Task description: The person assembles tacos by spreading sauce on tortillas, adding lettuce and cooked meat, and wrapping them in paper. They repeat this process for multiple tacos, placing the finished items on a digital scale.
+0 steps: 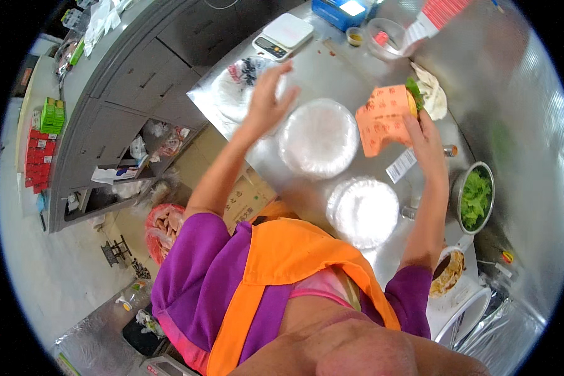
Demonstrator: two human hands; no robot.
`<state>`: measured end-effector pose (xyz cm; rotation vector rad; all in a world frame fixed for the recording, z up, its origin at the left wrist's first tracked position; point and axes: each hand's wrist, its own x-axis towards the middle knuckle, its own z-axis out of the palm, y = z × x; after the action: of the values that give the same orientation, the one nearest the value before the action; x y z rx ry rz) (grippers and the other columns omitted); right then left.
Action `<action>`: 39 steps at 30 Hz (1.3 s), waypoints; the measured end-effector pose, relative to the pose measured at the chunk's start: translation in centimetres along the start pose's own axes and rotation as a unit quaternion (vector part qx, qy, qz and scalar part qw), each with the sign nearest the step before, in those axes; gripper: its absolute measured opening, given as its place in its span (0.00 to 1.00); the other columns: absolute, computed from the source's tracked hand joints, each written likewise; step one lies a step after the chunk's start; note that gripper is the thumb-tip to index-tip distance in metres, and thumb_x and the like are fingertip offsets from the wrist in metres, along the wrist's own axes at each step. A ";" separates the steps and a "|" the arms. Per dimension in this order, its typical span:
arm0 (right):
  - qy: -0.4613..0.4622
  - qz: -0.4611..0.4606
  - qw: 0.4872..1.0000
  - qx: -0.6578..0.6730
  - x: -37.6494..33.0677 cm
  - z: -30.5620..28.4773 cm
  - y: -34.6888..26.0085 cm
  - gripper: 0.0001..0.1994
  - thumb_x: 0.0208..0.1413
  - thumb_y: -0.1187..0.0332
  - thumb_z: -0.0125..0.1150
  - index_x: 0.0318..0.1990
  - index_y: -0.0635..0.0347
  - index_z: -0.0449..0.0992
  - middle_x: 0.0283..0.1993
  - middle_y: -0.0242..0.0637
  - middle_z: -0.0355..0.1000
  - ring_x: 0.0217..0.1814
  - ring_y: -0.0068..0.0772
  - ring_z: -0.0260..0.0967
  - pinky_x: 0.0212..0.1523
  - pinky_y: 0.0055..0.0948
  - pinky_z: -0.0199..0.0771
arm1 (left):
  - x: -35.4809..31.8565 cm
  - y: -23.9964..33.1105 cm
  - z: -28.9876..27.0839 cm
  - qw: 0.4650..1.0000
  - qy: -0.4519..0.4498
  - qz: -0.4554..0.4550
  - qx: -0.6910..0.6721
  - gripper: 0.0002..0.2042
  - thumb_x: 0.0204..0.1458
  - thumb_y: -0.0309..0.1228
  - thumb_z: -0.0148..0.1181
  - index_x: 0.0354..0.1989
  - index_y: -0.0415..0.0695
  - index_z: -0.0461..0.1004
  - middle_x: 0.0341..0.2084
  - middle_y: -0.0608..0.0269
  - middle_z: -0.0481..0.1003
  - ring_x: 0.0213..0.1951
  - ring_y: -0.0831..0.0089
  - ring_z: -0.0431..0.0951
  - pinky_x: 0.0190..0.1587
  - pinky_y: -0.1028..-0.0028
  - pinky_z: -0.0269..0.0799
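— So, in the head view, what's the right hand (425, 135) doing?
— Its grip is clamped on a burger (414, 100) in orange paper (383, 119), over the table (332, 78), toward the right edge.
— And the left hand (268, 105)?
— Its grip is apart, fingers spread, near a white bag (227, 94) at the table's left corner.
— Anything around?
— A plastic-wrapped stack (318, 138) between the hands, and a bowl (456, 203) of lettuce (476, 195) by the right edge.
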<state>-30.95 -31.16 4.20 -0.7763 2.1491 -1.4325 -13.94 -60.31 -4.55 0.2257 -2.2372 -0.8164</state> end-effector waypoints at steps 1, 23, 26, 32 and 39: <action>-0.011 -0.006 0.998 -0.061 2.0 0.9 0.0 0.15 0.66 0.59 0.53 0.45 0.66 0.70 0.36 0.28 0.67 0.38 0.17 0.59 0.40 0.22 0.65 | 1.0 -4.6 -1.2 0.999 0.007 -0.015 0.030 0.23 0.50 0.24 0.62 0.57 0.42 0.70 0.46 0.50 0.75 0.49 0.55 0.75 0.52 0.61 0.70; 0.008 0.107 0.990 0.090 9.8 7.7 4.3 0.17 0.65 0.59 0.55 0.49 0.66 0.72 0.42 0.31 0.70 0.44 0.18 0.63 0.47 0.22 0.65 | 10.7 -25.5 3.9 0.836 -0.435 0.116 0.314 0.14 0.50 0.22 0.56 0.45 0.45 0.79 0.41 0.59 0.79 0.45 0.59 0.80 0.44 0.65 0.78; -0.005 0.128 0.990 0.057 10.5 8.3 4.0 0.16 0.65 0.58 0.56 0.45 0.66 0.72 0.39 0.29 0.68 0.42 0.18 0.61 0.44 0.21 0.64 | 11.5 -23.4 5.4 0.763 -0.483 0.158 0.400 0.09 0.50 0.24 0.57 0.38 0.43 0.81 0.34 0.57 0.81 0.42 0.59 0.81 0.42 0.64 0.79; 0.012 0.116 0.984 0.132 12.6 10.5 5.1 0.17 0.65 0.56 0.56 0.41 0.64 0.72 0.38 0.27 0.67 0.40 0.17 0.59 0.42 0.19 0.62 | 12.3 -24.9 2.2 0.859 -0.412 0.057 0.299 0.14 0.51 0.23 0.55 0.46 0.45 0.79 0.42 0.53 0.79 0.46 0.56 0.79 0.46 0.63 0.76; 0.027 0.153 0.964 0.217 18.6 12.9 7.4 0.20 0.65 0.56 0.56 0.50 0.68 0.71 0.44 0.33 0.71 0.44 0.21 0.65 0.47 0.22 0.66 | 1.1 -29.1 -7.8 0.956 -0.012 -0.219 0.196 0.20 0.56 0.30 0.54 0.58 0.42 0.71 0.48 0.49 0.74 0.51 0.51 0.73 0.53 0.59 0.69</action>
<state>-38.22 -50.05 -8.32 -0.2351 1.7912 -1.6765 -11.63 -87.30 -17.75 0.9315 -2.3904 -0.5809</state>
